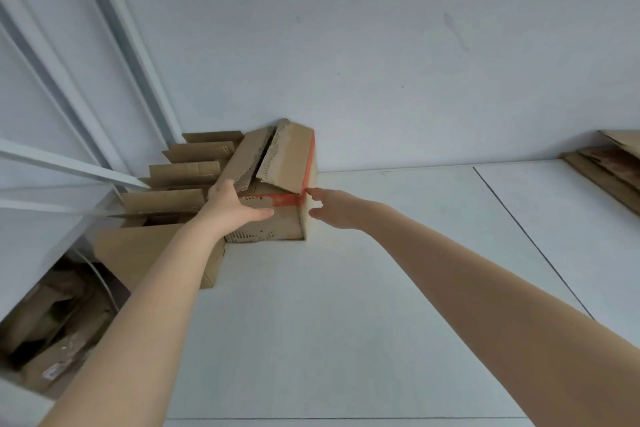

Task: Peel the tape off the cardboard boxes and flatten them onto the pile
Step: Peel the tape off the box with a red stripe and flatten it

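Note:
A brown cardboard box [291, 163] stands on the white table against the far wall, its torn top flaps half raised. Orange tape [284, 199] runs across its front face and up its right edge. My left hand [231, 206] lies flat on the box's front upper left, thumb stretched along the front below the tape. My right hand [330, 208] reaches the box's front right corner, its index fingertip touching the tape at the corner, the other fingers apart. Neither hand grips anything that I can see.
Several open cardboard boxes [180, 177] stand in a row left of the taped box. A pile of flattened cardboard [613, 166] lies at the far right table edge. More cardboard [59, 322] sits below the table at lower left. White table surface [346, 305] spreads in front.

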